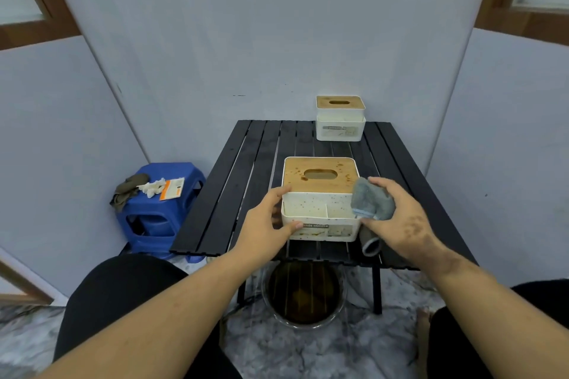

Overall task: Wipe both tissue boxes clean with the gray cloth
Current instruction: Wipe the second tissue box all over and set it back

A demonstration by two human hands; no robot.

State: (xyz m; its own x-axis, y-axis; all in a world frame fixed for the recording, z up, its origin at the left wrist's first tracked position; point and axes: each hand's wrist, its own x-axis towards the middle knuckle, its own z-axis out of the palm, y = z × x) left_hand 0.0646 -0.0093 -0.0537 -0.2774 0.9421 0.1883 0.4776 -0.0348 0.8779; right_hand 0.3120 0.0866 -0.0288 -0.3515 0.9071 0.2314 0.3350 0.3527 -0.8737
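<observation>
While left hand grips near tissue box, right hand fingers apparently pinch gray cloth.

Bare slats left of near box; far box behind.

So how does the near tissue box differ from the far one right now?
The near tissue box is speckled with brown spots on its wooden lid and white walls; the far tissue box looks largely clean. The near one is held by the left hand, with the right hand pressing the gray cloth to its corner; the far one stands untouched by the table's back edge. Both are white with slotted wooden lids.
</observation>
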